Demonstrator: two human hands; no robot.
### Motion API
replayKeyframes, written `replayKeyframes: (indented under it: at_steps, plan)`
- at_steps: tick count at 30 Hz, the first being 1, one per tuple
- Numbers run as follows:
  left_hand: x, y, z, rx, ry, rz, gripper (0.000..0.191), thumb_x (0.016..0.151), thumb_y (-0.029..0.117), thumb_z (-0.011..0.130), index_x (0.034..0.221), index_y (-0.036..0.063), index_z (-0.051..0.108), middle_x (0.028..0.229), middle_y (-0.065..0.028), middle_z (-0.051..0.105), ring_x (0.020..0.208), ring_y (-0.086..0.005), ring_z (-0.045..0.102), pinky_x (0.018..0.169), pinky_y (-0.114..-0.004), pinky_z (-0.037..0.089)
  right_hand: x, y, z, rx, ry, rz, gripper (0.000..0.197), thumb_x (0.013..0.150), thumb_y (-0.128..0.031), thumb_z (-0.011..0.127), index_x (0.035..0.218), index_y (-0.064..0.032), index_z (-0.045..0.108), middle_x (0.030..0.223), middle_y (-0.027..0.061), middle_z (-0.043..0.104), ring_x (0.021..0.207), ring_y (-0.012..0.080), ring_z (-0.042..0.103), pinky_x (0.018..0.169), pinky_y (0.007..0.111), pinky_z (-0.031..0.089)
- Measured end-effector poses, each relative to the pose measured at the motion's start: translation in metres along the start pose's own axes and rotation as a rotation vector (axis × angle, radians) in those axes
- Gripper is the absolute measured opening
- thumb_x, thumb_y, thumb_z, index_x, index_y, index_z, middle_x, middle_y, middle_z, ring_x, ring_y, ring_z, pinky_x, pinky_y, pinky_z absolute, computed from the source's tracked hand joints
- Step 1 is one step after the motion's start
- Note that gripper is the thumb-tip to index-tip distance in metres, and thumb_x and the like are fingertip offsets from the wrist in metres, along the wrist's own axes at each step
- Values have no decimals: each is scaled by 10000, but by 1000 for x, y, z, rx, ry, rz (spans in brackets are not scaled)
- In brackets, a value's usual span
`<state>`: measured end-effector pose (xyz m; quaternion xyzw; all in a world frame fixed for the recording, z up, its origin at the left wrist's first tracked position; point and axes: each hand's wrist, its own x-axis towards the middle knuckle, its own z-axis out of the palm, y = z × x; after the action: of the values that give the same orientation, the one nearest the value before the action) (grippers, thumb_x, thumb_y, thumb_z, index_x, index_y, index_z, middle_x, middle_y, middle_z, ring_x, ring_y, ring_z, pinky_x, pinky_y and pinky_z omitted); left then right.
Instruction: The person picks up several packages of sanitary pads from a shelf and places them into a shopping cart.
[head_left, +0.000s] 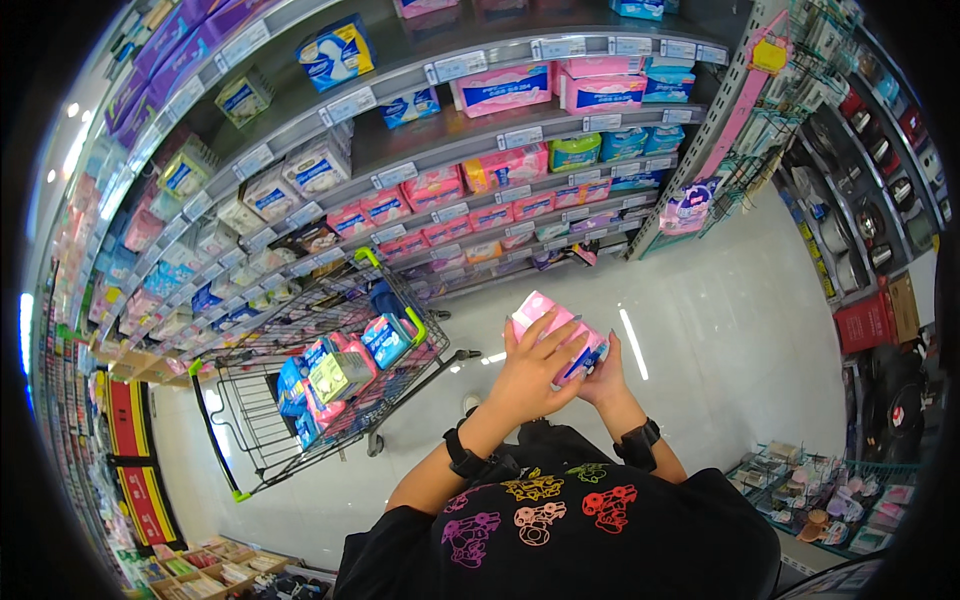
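Both of my hands hold a pink soft pack of sanitary pads (536, 309) in front of my body, above the pale floor. My left hand (525, 371) lies across the near face with its fingers spread over the wrapper. From the other side, my right hand (606, 375) grips the lower right end, where blue and white printing shows. Part of the pack is hidden under my fingers. To the left stands a wire shopping cart (409, 390) with green corners, holding several blue, pink and pale green packs (339, 376).
Shelving (450, 142) with price tags and rows of pad packs curves across the front and left. A pink-trimmed upright (739, 112) ends it on the right. Pans hang on a rack (840, 217) farther right. Baskets of small goods (817, 499) stand at lower right.
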<state>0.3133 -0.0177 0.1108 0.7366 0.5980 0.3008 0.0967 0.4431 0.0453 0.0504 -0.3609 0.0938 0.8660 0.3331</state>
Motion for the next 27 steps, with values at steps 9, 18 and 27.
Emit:
replayKeyframes:
  at_steps: [9, 18, 27]
  plan:
    - [-52, -32, -22, -89, 153, -162, 464, 653, 200, 623, 1108, 149, 549, 1274, -157, 382, 1197, -325, 339, 933, -536, 245, 53, 45, -7, -105, -151, 207, 493, 817, -410, 411, 1178, -77, 455, 1192, 109, 480, 1101, 285, 448, 975, 455, 301]
    - [-137, -106, -105, 46, 335, -398, 650, 657, 254, 620, 1248, 94, 400, 1331, -180, 295, 1253, -369, 226, 989, -494, 169, 95, 168, 76, -351, -224, 331, 456, 811, -365, 444, 1160, -73, 471, 1167, 113, 503, 1082, 269, 471, 957, 444, 335]
    - [-242, -218, -225, 64, 673, -458, 644, 690, 169, 573, 1281, 79, 333, 1374, -167, 232, 1292, -364, 135, 1030, -462, 110, 140, 346, 180, -661, -454, 218, 408, 822, -375, 482, 1101, -77, 498, 1093, 94, 547, 1021, 260, 521, 862, 445, 424]
